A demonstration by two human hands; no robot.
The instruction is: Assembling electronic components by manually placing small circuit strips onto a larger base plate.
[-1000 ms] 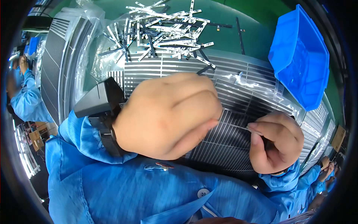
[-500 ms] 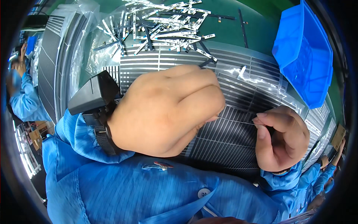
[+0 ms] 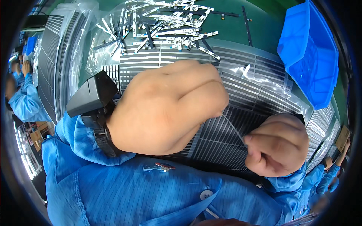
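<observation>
My left hand (image 3: 166,109) is closed, its back turned up and most of its fingers hidden beneath. From its fingertips a thin, pale strip (image 3: 232,126), seen nearly edge-on, runs slightly bowed to my right hand (image 3: 279,147). Thumb and fingers of the right hand pinch the strip's other end. Behind the right knuckles a small dark corner (image 3: 300,118) sticks out; I cannot make out what it belongs to. Both hands are above trays of dark, narrow strips (image 3: 222,137) in rows, partly under clear plastic film.
A loose heap of black and white strips (image 3: 169,32) covers the far green tabletop (image 3: 260,19). At the far right stands a blue plastic bin (image 3: 309,64). More stacked strip sheets (image 3: 52,64) lie at left. Other people in blue work at both sides, including one sleeve (image 3: 26,100) at left.
My right hand has moved nearer and a little left, and its fingers have curled in. The strip between the hands now slants downward and bows. A dark strip end beyond my left hand no longer shows.
</observation>
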